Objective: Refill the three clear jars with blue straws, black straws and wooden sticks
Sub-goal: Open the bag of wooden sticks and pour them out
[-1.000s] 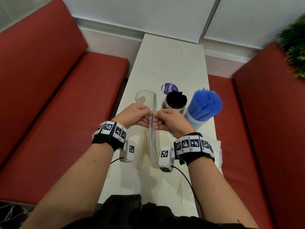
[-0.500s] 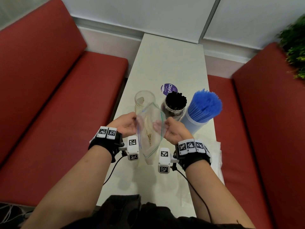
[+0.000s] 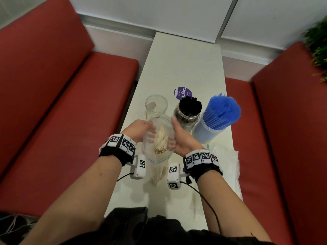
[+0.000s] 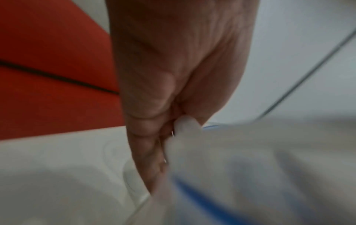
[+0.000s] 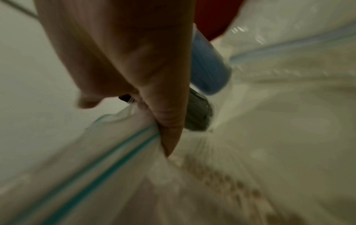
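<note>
A clear zip bag point(image 3: 161, 157) of wooden sticks point(image 3: 161, 142) is held between both hands above the white table point(image 3: 185, 64), its mouth spread wide toward me. My left hand point(image 3: 139, 129) grips the bag's left edge and my right hand point(image 3: 182, 137) grips its right edge. The left wrist view shows my left hand point(image 4: 169, 137) pinching the plastic; the right wrist view shows my right hand point(image 5: 165, 137) pinching the bag's blue zip strip point(image 5: 108, 161). Just beyond stand an almost bare clear jar point(image 3: 156, 105), a jar of black straws point(image 3: 189, 108) and a jar of blue straws point(image 3: 219, 114).
A purple round sticker point(image 3: 182, 92) lies on the table behind the jars. Crumpled clear plastic bags point(image 3: 224, 156) lie at the table's right edge near my right wrist. Red bench seats point(image 3: 62, 121) flank the narrow table on both sides. A green plant point(image 3: 318, 50) is at far right.
The bag's zip has been pulled apart: the hands moved from together at the shut top edge to either side, and the mouth now gapes open, showing the sticks.
</note>
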Demonstrator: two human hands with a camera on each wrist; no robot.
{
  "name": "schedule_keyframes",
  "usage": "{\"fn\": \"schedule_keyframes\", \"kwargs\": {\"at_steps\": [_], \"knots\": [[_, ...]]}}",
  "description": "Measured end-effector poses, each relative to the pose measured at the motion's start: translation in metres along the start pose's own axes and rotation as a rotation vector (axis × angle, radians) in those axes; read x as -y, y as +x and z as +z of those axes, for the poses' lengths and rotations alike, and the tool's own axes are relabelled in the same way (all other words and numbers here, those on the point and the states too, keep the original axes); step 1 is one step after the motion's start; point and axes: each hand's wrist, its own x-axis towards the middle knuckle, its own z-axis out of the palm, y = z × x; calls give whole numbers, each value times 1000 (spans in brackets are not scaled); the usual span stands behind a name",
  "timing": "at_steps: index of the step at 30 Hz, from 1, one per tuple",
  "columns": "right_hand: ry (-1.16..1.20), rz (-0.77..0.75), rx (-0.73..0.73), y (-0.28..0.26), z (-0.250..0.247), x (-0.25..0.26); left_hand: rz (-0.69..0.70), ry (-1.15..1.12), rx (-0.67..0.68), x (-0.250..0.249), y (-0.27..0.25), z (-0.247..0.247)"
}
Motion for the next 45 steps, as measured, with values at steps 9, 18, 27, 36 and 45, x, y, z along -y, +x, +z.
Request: {"fn": "schedule_keyframes", "kwargs": {"at_steps": [9, 18, 27, 36, 45], "knots": [[-116, 27, -187, 2, -1, -16, -334, -670, 109, -2, -5, 3], [224, 85, -176, -13, 3, -13, -291, -316, 206, 15, -16, -3], [-248, -53, -281, -6, -2, -14, 170, 357, 204, 4, -27, 9], [-581, -114, -116, -8, 0, -8, 369, 898, 35, -5, -20, 20], [-1295, 1, -185, -21, -12, 0, 45, 351, -241, 25, -3, -7]]}}
